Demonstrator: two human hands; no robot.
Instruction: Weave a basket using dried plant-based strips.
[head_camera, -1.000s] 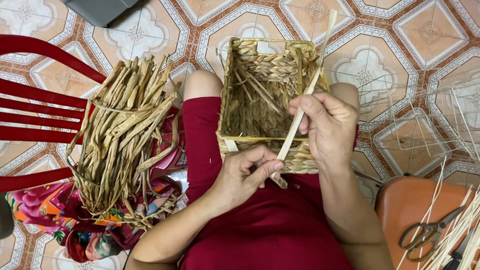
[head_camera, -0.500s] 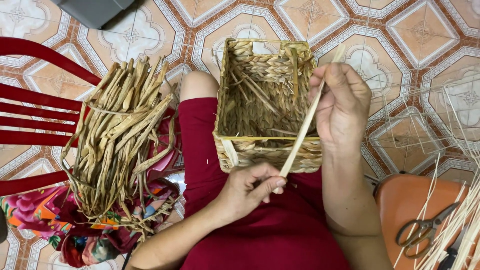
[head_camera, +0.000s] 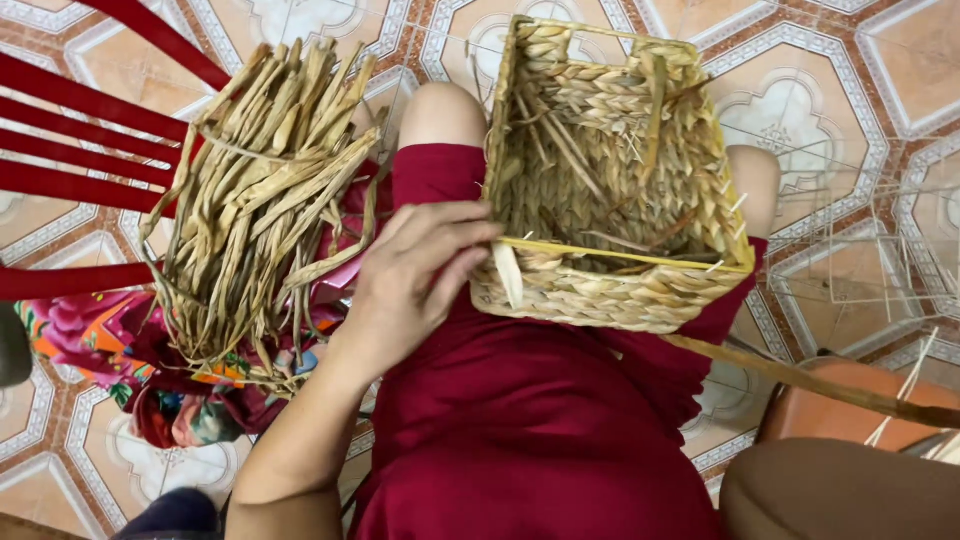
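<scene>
The right hand has gone from view, and the strand (head_camera: 800, 378) it was lifting above the basket (head_camera: 610, 290) now trails low to the right across the lap. The left hand (head_camera: 420, 275) has shifted to the basket's near left corner, its fingers (head_camera: 470, 232) pinching the pale strand end (head_camera: 508, 275) against the rim. Judging by this, hold that pinch firm while pulling the strand snug, so the weave cannot loosen; whether the right fingers grip cannot be told.

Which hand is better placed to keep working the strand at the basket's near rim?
Left, probably. The left hand touches the pale strand at the basket corner; the right hand is out of view.
</scene>
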